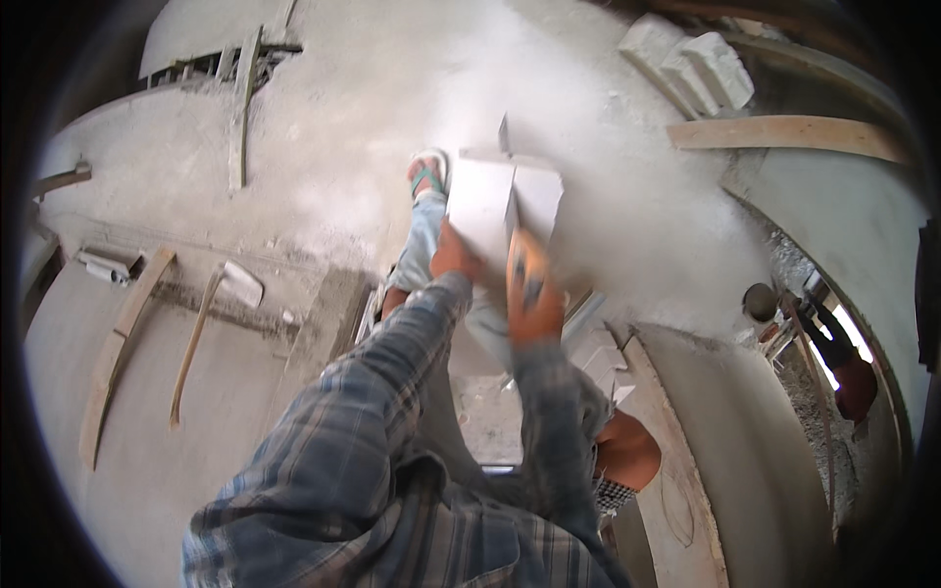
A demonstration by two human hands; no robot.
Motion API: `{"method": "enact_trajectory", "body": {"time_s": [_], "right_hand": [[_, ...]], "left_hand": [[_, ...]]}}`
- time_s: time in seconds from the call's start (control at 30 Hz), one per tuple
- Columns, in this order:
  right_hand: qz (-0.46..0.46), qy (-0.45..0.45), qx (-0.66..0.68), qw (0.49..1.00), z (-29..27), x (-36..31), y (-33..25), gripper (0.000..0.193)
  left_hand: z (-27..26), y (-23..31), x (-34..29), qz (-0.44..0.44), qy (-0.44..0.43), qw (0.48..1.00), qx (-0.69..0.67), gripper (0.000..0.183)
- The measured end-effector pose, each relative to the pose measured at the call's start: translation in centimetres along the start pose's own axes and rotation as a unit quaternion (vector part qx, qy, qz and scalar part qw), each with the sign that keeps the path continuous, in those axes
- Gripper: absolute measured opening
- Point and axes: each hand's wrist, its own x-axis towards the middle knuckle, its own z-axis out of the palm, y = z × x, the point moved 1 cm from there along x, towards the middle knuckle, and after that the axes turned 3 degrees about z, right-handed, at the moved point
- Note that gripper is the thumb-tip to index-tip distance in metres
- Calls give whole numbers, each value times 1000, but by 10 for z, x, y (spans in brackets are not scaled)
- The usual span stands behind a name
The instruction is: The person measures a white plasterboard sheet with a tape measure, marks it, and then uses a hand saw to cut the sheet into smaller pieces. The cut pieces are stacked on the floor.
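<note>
A white block (477,204), probably lightweight masonry, lies ahead of me near a foot in a green-strapped sandal (428,173). Across its top runs a dark cut line, where a handsaw's blade (511,201) stands in the block. My right hand (539,306) is closed around the saw's orange handle (530,257), slightly smeared by motion. At the block's near left edge, my left hand (456,253) grips it, with some fingers hidden. The saw's far tip (504,132) shows beyond the block.
Pale dust covers the floor (343,127). Several white blocks (706,73) stand at the far right above a curved-looking board (784,132). To the left lie a long-handled tool (196,338) and a plank (125,328). Another person (848,377) is at the right edge.
</note>
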Motion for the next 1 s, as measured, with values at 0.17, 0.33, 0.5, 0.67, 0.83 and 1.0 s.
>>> {"method": "enact_trajectory", "body": {"time_s": [0.17, 0.33, 0.5, 0.67, 0.83, 1.0], "right_hand": [[158, 12, 77, 984, -58, -157, -36, 34], [54, 30, 35, 997, 23, 2, 15, 32], [46, 42, 4, 998, -8, -105, 6, 39], [100, -25, 61, 993, -52, -138, -22, 37], [79, -23, 8, 997, 11, 33, -11, 33], [95, -2, 39, 995, -59, -152, -20, 38]], "left_hand": [[1, -7, -2, 36, 54, 998, -25, 110], [7, 4, -1, 34, 46, 998, 20, 112], [8, -29, 18, 73, 74, 994, -20, 115], [3, -10, -4, 40, 71, 996, -20, 111], [8, -1, 6, 57, 68, 996, 8, 112], [7, -21, 13, 36, 59, 998, -9, 112]]}}
